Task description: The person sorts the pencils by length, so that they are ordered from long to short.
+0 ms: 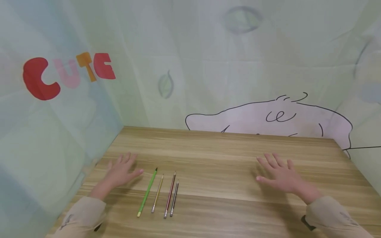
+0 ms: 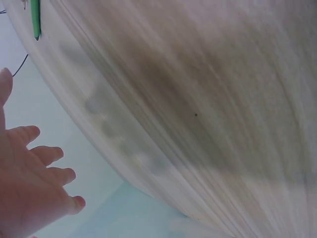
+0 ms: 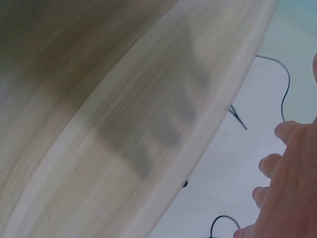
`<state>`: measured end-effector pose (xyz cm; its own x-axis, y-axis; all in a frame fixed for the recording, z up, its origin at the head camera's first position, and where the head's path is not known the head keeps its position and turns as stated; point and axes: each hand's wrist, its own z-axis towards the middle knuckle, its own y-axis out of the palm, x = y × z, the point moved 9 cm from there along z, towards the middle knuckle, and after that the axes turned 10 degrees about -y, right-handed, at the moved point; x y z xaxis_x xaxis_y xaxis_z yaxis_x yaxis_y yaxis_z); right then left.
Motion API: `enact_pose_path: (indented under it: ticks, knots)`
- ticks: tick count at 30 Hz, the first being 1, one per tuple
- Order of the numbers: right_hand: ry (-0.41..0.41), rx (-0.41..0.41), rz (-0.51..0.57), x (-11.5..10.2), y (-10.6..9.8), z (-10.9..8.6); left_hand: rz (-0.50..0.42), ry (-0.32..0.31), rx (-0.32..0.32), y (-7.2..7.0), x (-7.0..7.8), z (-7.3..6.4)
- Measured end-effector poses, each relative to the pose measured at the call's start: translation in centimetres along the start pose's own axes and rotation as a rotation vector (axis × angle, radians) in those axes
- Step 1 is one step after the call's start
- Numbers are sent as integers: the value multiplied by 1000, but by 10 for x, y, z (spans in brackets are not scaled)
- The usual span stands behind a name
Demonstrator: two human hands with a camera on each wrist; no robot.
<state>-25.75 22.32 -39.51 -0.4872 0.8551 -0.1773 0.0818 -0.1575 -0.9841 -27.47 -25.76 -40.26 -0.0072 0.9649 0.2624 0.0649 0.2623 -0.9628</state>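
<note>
Beige sleeves [image 1: 84, 211] lead to your left hand [image 1: 119, 173] and right hand [image 1: 281, 177], both released and outspread above the table [image 1: 220, 178]; four pencils [image 1: 170, 195] lie toward its left edge.

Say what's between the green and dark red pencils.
Head view: the yellow pencil lies between the green pencil and the dark red pencil.

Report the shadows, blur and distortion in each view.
Head: soft shadows on the wooden tabletop near the left hand and right hand, green pencil fairly crisp; left wrist: dim finger shadows, the wooden tabletop's edge curving, apparently from the lens; right wrist: hazy finger shadows, the wooden tabletop's edge bowed too.
</note>
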Motion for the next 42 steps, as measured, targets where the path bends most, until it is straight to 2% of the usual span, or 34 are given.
enact_pose_path:
  ticks: [8, 15, 20, 27, 32, 37, 42]
  knots:
    - [-95, 43, -3, -34, -4, 12, -48, 48, 28, 2, 6, -3]
    - [-177, 70, -11, -57, -1, 24, -86, 134, 34, -3, 25, -11]
    - [-250, 125, -6, -74, -1, 32, -110, 129, 8, -2, 30, -13]
    - [-354, 232, -9, -96, -6, 40, -159, 115, -36, 7, 28, -10]
    - [-358, 273, 65, -108, -6, 48, -211, 85, -73, 13, 27, -9]
    - [-320, 266, 214, -120, 1, 56, -245, 65, -106, 18, 27, -10]
    - [-329, 290, 357, -133, 7, 63, -250, 66, -115, 22, 27, -10]
